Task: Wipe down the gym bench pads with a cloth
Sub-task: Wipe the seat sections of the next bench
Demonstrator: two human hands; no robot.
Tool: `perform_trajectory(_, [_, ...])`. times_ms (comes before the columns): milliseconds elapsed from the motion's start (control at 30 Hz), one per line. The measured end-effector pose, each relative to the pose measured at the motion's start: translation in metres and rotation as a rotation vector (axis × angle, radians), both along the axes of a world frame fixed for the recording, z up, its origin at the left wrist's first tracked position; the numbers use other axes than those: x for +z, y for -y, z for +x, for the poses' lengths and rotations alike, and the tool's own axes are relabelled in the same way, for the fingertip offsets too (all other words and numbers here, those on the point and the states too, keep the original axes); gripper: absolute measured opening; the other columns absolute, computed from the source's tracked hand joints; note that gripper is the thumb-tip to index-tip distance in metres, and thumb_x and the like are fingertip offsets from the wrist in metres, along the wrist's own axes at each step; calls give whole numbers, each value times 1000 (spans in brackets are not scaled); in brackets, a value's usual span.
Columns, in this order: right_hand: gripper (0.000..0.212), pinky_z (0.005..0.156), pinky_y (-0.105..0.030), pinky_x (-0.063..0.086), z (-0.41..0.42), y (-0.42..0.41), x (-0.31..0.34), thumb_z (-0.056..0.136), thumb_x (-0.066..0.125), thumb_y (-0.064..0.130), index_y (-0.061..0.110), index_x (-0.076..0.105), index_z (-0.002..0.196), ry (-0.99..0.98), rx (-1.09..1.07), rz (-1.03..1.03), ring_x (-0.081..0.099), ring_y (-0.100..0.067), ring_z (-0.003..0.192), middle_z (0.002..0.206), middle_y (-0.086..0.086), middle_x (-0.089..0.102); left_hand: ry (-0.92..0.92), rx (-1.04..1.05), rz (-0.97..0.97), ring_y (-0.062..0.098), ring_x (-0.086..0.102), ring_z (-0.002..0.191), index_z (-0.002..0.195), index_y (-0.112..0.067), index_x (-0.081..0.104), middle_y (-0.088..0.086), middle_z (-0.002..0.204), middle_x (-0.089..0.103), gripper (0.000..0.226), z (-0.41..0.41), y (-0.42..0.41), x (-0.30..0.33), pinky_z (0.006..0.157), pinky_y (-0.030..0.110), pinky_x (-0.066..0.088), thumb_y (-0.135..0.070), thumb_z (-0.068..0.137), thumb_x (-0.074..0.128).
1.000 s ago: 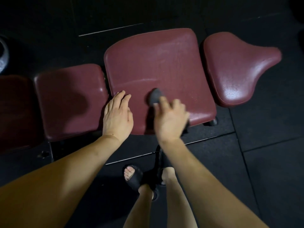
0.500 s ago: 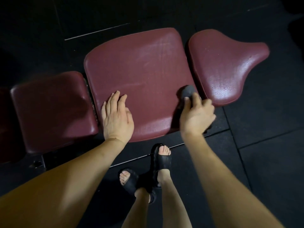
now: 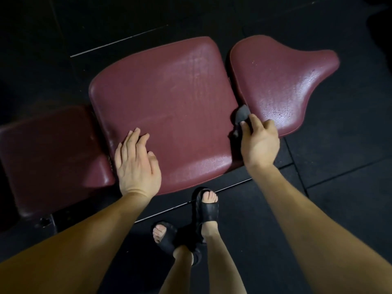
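I look down at three dark red pads in a row. The big pad (image 3: 165, 107) is in the middle. The left pad (image 3: 48, 158) sits beside it, and the right pad (image 3: 280, 81) has a curvy shape with a narrow end that points away to the right.

My left hand (image 3: 136, 166) lies flat on the near left corner of the big pad. Its fingers (image 3: 132, 141) are straight and close together, and they hold nothing.

My right hand (image 3: 259, 141) is at the near right edge of the big pad, right by the gap between it and the right pad. Its fingers (image 3: 254, 122) are curled round a small dark cloth (image 3: 241, 114). The cloth sticks out past the fingertips and sits over the gap, touching the edge of the right pad. A bit of the cloth hangs down beside my thumb.

The right pad looks shiny and speckled near the cloth.

Below the pads is a black floor (image 3: 339, 187) with thin lines in it. My two feet are there in black sandals (image 3: 205, 206), one in front of the other.
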State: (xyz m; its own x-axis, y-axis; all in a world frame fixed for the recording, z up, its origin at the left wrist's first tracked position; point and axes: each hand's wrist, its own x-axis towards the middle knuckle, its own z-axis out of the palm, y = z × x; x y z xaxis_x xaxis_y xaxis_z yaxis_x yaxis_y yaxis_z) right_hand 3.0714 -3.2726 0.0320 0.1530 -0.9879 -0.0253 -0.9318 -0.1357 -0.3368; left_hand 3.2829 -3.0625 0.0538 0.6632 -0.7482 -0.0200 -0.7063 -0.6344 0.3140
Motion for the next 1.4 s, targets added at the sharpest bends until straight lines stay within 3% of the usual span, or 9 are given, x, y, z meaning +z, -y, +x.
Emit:
perform_trajectory(100, [32, 67, -44, 46, 58, -37, 10, 93, 58, 48, 24, 70, 110, -16, 87, -72, 59, -38, 80, 91, -13, 58, 6, 4, -5, 23, 27, 153, 144, -9, 48, 7, 160, 39, 53, 0, -1, 0, 126, 48, 17, -17, 92, 41])
perform_trajectory(300, [30, 68, -43, 40, 115, -71, 23, 95, 62, 43, 26, 71, 118, 92, 647, -142, 57, -34, 83, 93, -9, 59, 16, 12, -31, 23, 32, 151, 143, -7, 50, 6, 158, 42, 54, 1, 0, -1, 125, 47, 20, -15, 90, 43])
perform_trajectory(467, [35, 69, -46, 46, 45, 17, 2, 95, 57, 50, 30, 69, 122, -59, 283, -102, 59, -39, 86, 95, -13, 59, 4, 19, -27, 23, 32, 151, 144, -6, 49, 7, 158, 43, 57, -1, 2, 0, 125, 48, 19, -17, 89, 44])
perform_trajectory(600, [33, 71, -46, 45, 79, -9, 9, 95, 60, 45, 26, 70, 120, -50, 52, -37, 59, -40, 86, 96, -15, 59, -13, 15, -41, 24, 34, 151, 143, -5, 51, 8, 157, 44, 55, 1, 2, 0, 124, 50, 21, -17, 90, 43])
perform_trajectory(833, [30, 70, -43, 41, 159, -56, 24, 95, 60, 45, 27, 72, 117, 94, 815, -160, 58, -34, 85, 96, -8, 61, -40, 21, -41, 28, 41, 144, 142, -1, 51, 12, 152, 49, 55, 8, 1, -3, 123, 49, 24, -14, 89, 44])
perform_trajectory(1000, [37, 67, -48, 49, 74, 31, 0, 97, 52, 50, 27, 69, 122, -15, 334, -144, 59, -42, 85, 96, -15, 59, -119, 2, -56, 27, 37, 146, 143, -1, 50, 12, 154, 45, 53, 10, 0, 2, 127, 43, 16, -10, 90, 46])
perform_trajectory(1133, [37, 68, -47, 47, 108, 2, 3, 94, 56, 45, 23, 72, 120, 8, 98, -92, 59, -42, 83, 94, -18, 59, -195, 25, -71, 30, 39, 144, 142, -2, 51, 11, 154, 45, 51, 14, -1, 6, 124, 47, 21, -14, 94, 39])
perform_trajectory(1300, [29, 69, -43, 40, 196, -92, 24, 96, 61, 43, 25, 72, 115, 94, 576, -138, 56, -33, 83, 93, -9, 59, -233, 29, -89, 31, 40, 140, 144, -4, 49, 12, 155, 44, 54, 33, -10, 15, 121, 45, 27, -17, 93, 37])
perform_trajectory(1400, [31, 67, -43, 42, 172, -56, 18, 95, 62, 46, 29, 71, 118, 67, 773, -224, 58, -35, 82, 93, -8, 61, -211, 28, -42, 30, 39, 140, 144, -7, 50, 8, 156, 44, 55, 48, -12, 18, 119, 45, 29, -20, 92, 39])
